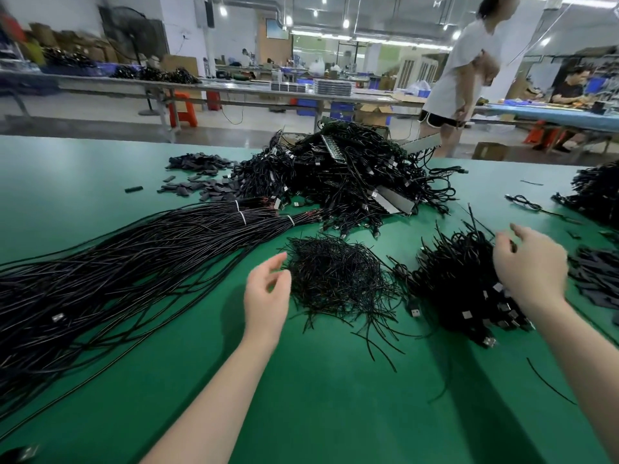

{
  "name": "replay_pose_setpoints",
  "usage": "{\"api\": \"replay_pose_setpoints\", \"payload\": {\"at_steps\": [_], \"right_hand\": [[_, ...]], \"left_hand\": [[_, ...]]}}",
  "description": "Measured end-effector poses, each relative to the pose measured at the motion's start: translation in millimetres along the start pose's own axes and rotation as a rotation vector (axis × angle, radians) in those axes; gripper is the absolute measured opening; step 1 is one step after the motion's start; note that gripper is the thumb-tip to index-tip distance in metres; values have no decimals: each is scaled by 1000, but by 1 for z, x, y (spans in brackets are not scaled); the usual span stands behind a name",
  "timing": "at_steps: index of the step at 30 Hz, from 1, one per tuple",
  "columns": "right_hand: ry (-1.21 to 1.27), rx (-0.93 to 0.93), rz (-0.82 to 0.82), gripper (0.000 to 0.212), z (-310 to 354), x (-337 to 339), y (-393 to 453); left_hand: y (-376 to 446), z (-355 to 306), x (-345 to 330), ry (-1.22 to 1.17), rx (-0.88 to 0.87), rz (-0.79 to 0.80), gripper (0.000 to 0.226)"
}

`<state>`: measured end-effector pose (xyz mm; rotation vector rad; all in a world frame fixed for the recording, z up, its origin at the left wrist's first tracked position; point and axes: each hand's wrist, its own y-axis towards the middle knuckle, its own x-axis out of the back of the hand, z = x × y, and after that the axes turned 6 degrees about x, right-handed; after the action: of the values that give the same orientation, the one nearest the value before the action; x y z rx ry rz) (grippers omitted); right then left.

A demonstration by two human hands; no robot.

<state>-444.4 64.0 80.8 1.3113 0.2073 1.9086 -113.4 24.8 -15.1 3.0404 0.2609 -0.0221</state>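
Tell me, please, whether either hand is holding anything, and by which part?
Nothing is held. The left hand hangs open beside the heap of thin black wire pieces; the right hand reaches over the bundle of black USB cables.

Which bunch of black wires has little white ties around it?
The long bunch stretched out left of the left hand; white ties bind its far end. The small heap and plug heap are loose tangles.
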Motion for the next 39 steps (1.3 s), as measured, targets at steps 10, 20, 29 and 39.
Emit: {"api": "replay_pose_setpoints", "payload": {"at_steps": [10, 20, 29, 39], "right_hand": [[372, 533, 252, 30, 119, -64, -175], [369, 554, 185, 20, 112, -86, -182], [497, 425, 155, 28, 112, -81, -181], [107, 846, -38, 46, 214, -5, -95]], "left_hand": [[109, -27, 93, 1514, -13, -182, 24], [130, -27, 121, 1660, 92, -43, 25], [125, -124, 116, 681, -280, -416, 31], [21, -136, 71, 669, -778, 311, 7]]}}
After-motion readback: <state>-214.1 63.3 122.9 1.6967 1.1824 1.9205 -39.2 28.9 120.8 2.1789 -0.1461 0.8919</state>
